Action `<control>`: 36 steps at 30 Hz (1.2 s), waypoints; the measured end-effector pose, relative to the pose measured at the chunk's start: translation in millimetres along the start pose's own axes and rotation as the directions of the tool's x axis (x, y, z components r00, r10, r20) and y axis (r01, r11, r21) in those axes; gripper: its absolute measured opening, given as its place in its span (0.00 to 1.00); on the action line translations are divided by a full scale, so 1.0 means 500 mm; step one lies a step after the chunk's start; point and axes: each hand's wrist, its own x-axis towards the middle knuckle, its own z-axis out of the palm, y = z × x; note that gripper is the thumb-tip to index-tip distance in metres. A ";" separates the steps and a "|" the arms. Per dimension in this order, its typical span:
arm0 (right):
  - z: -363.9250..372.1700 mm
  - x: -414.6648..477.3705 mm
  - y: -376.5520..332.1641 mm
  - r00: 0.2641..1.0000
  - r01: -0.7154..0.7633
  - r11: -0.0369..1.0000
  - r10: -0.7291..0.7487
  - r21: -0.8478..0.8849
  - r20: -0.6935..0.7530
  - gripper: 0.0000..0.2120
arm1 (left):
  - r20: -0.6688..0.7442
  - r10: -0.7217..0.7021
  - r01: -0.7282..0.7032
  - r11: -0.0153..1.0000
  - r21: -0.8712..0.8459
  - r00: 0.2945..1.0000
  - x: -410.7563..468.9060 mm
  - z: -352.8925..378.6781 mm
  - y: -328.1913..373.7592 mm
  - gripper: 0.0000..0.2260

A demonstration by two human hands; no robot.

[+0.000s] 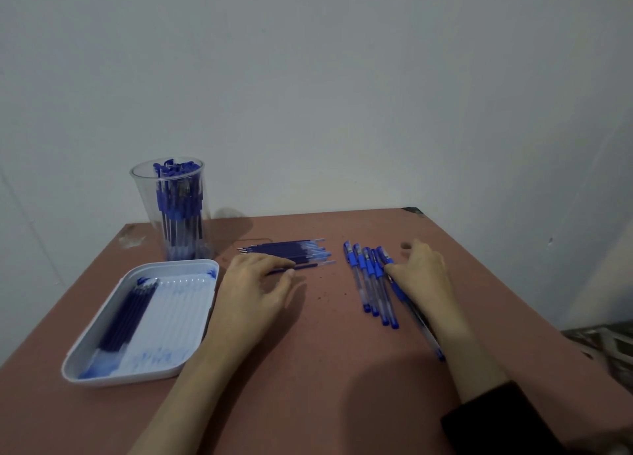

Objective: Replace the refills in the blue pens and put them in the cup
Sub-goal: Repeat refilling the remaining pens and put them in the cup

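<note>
Sleeve (496,417) nearest; left fingers (270,262) pinch refill (308,266) beyond open tabletop (325,369).

You're seeing five blue pens (371,283) lying side by side at R, a sixth pen (399,292) angled beside them; dark refills (291,252) lying bunched ctr; clear cup (171,211) standing upright back L, w/ pens inside.

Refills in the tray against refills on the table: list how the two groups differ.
The tray refills lie in the white tray, running near to far; the table refills lie straight on the table, running left to right. The left hand touches a table refill; nothing touches the tray refills. Both are thin, dark blue, side by side.
</note>
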 end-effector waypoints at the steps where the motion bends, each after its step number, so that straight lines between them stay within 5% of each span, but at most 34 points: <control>1: -0.001 0.000 0.000 1.000 0.005 1.000 -0.005 0.017 0.002 0.25 | -0.003 0.002 -0.002 1.000 0.001 1.000 0.001 0.000 0.000 0.11; 14: -0.008 -0.004 0.003 0.991 0.011 0.998 -0.020 -0.067 -0.131 0.19 | -0.019 -0.001 0.001 1.000 0.008 1.000 0.003 0.002 -0.004 0.12; 18: -0.003 -0.002 -0.005 0.943 0.211 0.977 -0.193 0.041 -0.273 0.20 | -0.032 -0.030 0.029 0.999 -0.015 0.999 0.003 -0.002 -0.001 0.11; 21: 0.011 -0.020 -0.030 0.888 0.434 0.887 -0.391 0.160 -0.243 0.15 | -0.055 -0.062 0.059 0.997 -0.047 0.997 0.003 -0.004 0.000 0.05; 25: 0.039 -0.050 -0.045 0.763 0.639 0.769 -0.637 -0.020 -0.115 0.06 | -0.057 -0.118 0.112 0.988 -0.109 0.991 0.005 -0.008 0.001 0.08; 30: 0.052 -0.069 -0.055 0.648 0.750 0.655 -0.755 -0.090 -0.096 0.14 | -0.029 -0.111 0.106 0.986 -0.127 0.993 0.009 -0.010 -0.002 0.16; 36: 0.057 -0.088 -0.060 0.628 0.771 0.626 -0.778 -0.117 -0.028 0.17 | 0.027 0.011 -0.007 0.987 -0.158 1.000 0.004 -0.009 0.005 0.14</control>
